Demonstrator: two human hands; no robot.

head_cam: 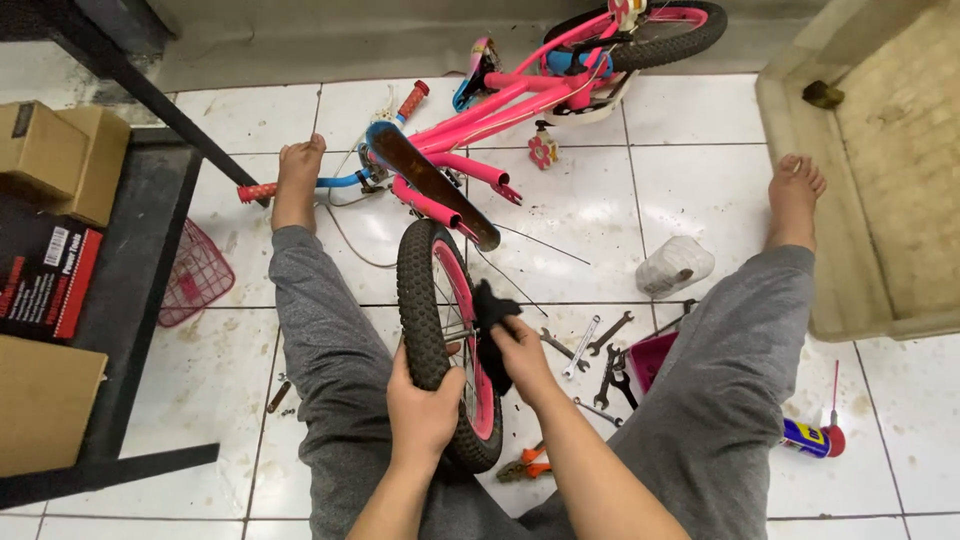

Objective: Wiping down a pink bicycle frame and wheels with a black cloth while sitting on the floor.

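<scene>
Head view looks down on one pink bicycle [520, 100] lying on its side across the white tiled floor [700, 170], laid flat so its front end reaches the seated person, whose two grey-trousered legs spread to either side of it. One front wheel [440, 340] stands upright on its black tyre between the knees, close in where both hands can get at it, while the rear wheel [660, 30] stays at the far end. To the person's left, three brown cardboard boxes [40, 400] and one dark printed box sit on a low black shelf, out of the working space, with one pink wire basket [195, 275] lying on the floor beside it. The left hand [425, 405] is clamped over the tyre, steadying the wheel. The right hand [520, 350] is closed on one black rag [492, 320], pressing it against the spokes near the hub. About four spanners [600, 350] lie fanned on the tiles beside the right knee, within easy reach, though the exact count is hard to tell. One spray can [810, 437] lies outside the right leg, and one pair of orange-handled pliers [527, 465] lies under the right forearm.
</scene>
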